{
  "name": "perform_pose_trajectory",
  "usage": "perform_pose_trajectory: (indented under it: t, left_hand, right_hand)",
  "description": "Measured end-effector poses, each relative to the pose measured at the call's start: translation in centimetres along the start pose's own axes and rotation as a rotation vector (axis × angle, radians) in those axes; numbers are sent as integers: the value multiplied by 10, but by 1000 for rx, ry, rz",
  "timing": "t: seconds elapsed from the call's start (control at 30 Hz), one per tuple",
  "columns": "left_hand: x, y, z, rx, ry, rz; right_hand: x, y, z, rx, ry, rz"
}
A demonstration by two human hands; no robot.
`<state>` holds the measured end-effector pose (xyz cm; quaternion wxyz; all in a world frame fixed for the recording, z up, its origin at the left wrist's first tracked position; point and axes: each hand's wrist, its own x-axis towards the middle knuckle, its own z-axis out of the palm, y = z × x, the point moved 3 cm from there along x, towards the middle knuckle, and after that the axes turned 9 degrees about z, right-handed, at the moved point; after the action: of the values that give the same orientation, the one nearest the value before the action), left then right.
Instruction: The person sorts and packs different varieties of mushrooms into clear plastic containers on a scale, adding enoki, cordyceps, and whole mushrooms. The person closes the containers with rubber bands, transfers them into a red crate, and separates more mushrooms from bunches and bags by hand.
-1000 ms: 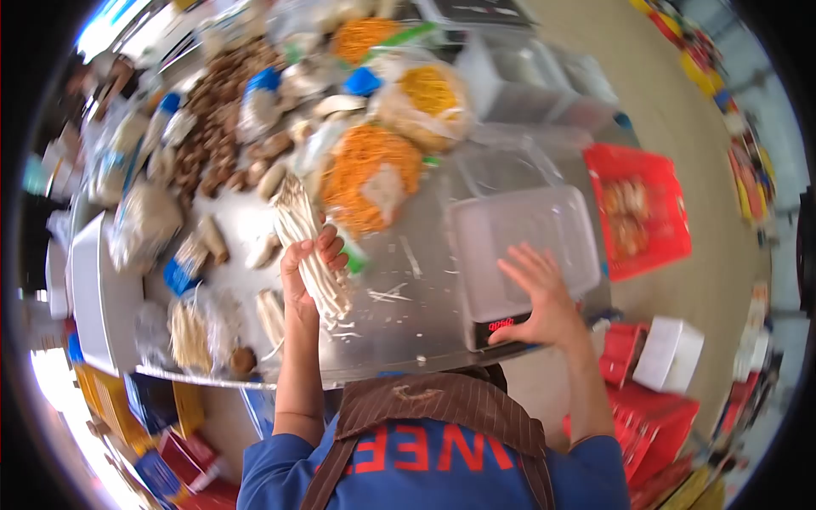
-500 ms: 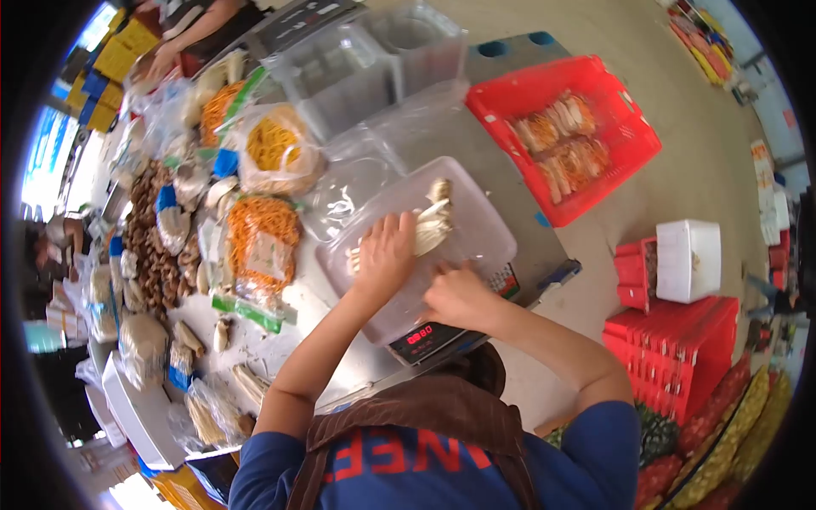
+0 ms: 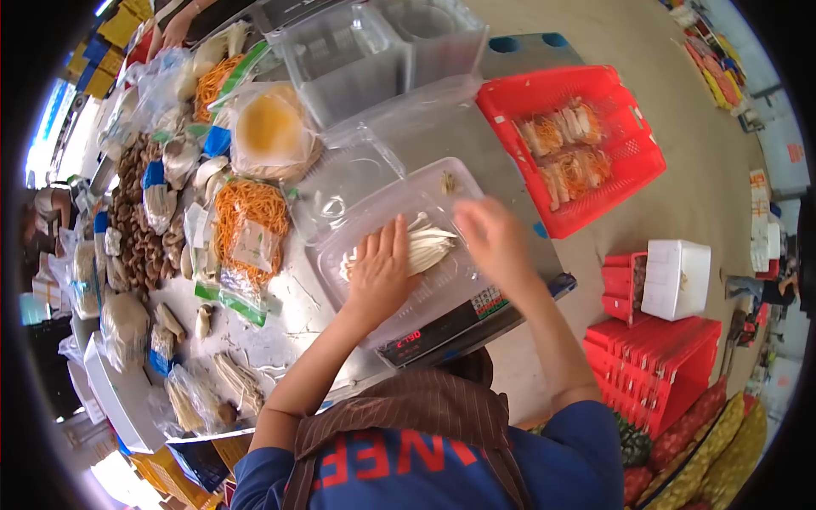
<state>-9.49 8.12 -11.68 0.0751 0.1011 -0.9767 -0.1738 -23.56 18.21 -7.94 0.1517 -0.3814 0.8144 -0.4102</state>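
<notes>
Long, thin white mushrooms (image 3: 432, 246) lie in a bunch inside a shallow translucent plastic tray (image 3: 357, 228). My left hand (image 3: 381, 276) rests flat on the bunch, fingers stretched out, covering part of it. Over the right side of the tray, my right hand (image 3: 500, 242) is raised and smeared by motion; its fingers are unclear. A small brownish mushroom piece (image 3: 448, 182) sits apart near the tray's far right corner. Under the tray stands a digital scale (image 3: 446, 331) with a lit red display.
Packed trays fill part of a red crate (image 3: 552, 223) at right. Stacked clear containers (image 3: 344, 64) stand beyond the tray. Leftward are a bag of orange strands (image 3: 246, 212), a bag holding a yellow-orange mass (image 3: 270, 127) and brown mushrooms (image 3: 140, 204). Another person's hand (image 3: 177, 30) shows top left.
My right hand has moved from the tray's near edge up and to the right. The mushroom strands at the far right now show as a small separate piece. My left hand stays on the bunch.
</notes>
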Motion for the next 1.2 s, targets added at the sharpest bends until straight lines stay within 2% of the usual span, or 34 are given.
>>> perform_pose_trajectory:
  t: [0.1, 0.17, 0.2, 0.27, 0.37, 0.4, 0.47, 0.57, 0.63, 0.7, 0.73, 0.77, 0.8, 0.83, 0.87, 0.9, 0.93, 0.97, 1.0, 1.03, 1.07, 1.1, 1.13, 1.2]
  left_hand:
    - [-1, -1, -4, -24, 22, 11]
    - [-4, 3, -18, -40, 101, 53]
    - [-7, 5, -25, -83, 134, 54]
    - [-12, 7, -37, -189, 222, 24]
    - [-20, 1, -43, -314, 314, 9]
    - [-26, -1, -46, -302, 352, -34]
    - [-37, -9, -57, -384, 430, -32]
    - [-60, -18, -65, -386, 548, -90]
    - [-77, -23, -68, -406, 620, -151]
    - [-103, -32, -70, -409, 652, -234]
    - [-117, -36, -72, -370, 671, -256]
    - [-133, -39, -70, -443, 661, -374]
    - [-150, -45, -69, -372, 688, -388]
    - [-167, -48, -65, -357, 721, -443]
    - [-184, -51, -58, -339, 771, -496]
    - [-203, -53, -56, -296, 844, -617]
    - [-218, -54, -51, -325, 842, -660]
    - [-235, -51, -46, -366, 836, -686]
    - [-252, -46, -45, -353, 887, -764]
    - [-265, -40, -47, -392, 922, -813]
    - [-276, -38, -47, -435, 952, -844]
    - [-284, -38, -42, -439, 985, -873]
    - [-290, -37, -36, -383, 1025, -888]
    - [-293, -35, -30, -343, 1068, -906]
  right_hand:
    - [38, 34, 20, -154, 43, -20]
    - [54, 49, 38, -308, -138, -166]
    - [61, 43, 38, -311, -133, -169]
    - [74, 32, 39, -141, -241, -18]
    - [97, 59, 60, -339, -159, -168]
    - [100, 51, 60, -343, -192, -216]
    - [114, 39, 53, -313, -158, -66]
    - [144, 43, 55, -269, -105, -75]
    - [168, 45, 74, -519, -200, -144]
    - [195, 82, 116, -284, -607, -173]
    - [192, 76, 129, -229, -887, -21]
    - [200, 92, 148, -387, -755, -196]
    - [201, 85, 166, -403, -1027, 41]
    - [202, 86, 174, -397, -949, 96]
    - [213, 101, 181, -319, -852, -182]
    - [210, 85, 178, -400, -813, -248]
    - [240, 122, 186, -526, -819, -106]
    - [224, 87, 167, -404, -893, 197]
    - [236, 85, 148, -232, -802, 270]
    - [252, 91, 131, -19, -553, 434]
    - [264, 73, 112, -31, -454, 392]
    - [261, 32, 92, 5, -318, 254]
    - [246, -24, 79, 79, -195, 77]
    - [214, -141, 63, 246, -84, -237]
